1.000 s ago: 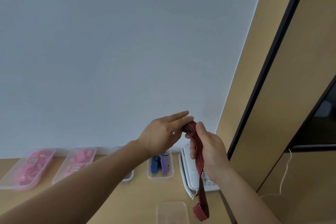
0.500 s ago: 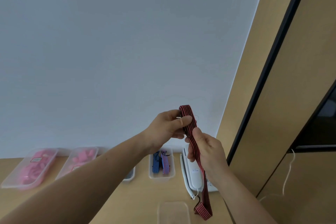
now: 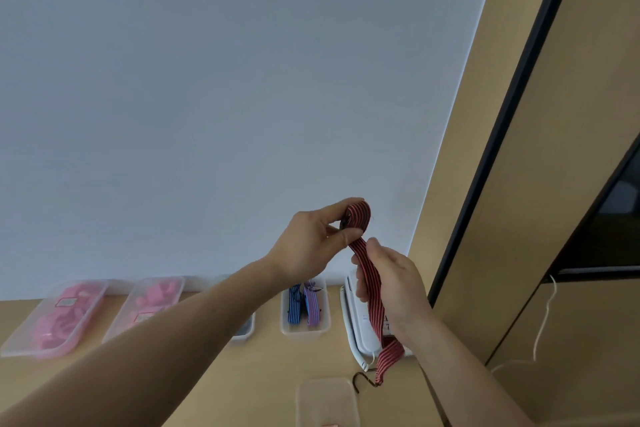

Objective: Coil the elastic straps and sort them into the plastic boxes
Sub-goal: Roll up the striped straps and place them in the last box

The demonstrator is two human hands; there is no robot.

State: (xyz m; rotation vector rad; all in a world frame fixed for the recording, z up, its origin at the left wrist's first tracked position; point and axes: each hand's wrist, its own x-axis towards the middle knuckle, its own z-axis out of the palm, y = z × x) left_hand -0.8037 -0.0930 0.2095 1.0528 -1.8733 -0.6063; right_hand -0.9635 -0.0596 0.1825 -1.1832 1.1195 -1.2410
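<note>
The red striped strap (image 3: 370, 288) is held almost upright, its loose tail hanging at 6 o'clock over the table (image 3: 242, 374), its middle gripped by the right hand (image 3: 394, 291), its coil at 12 o'clock pinched by the left hand (image 3: 308, 246).

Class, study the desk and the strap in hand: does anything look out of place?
Nothing spilled or damaged. Only the white telephone, at the right end of the row of plastic boxes, is no sorting box.
</note>
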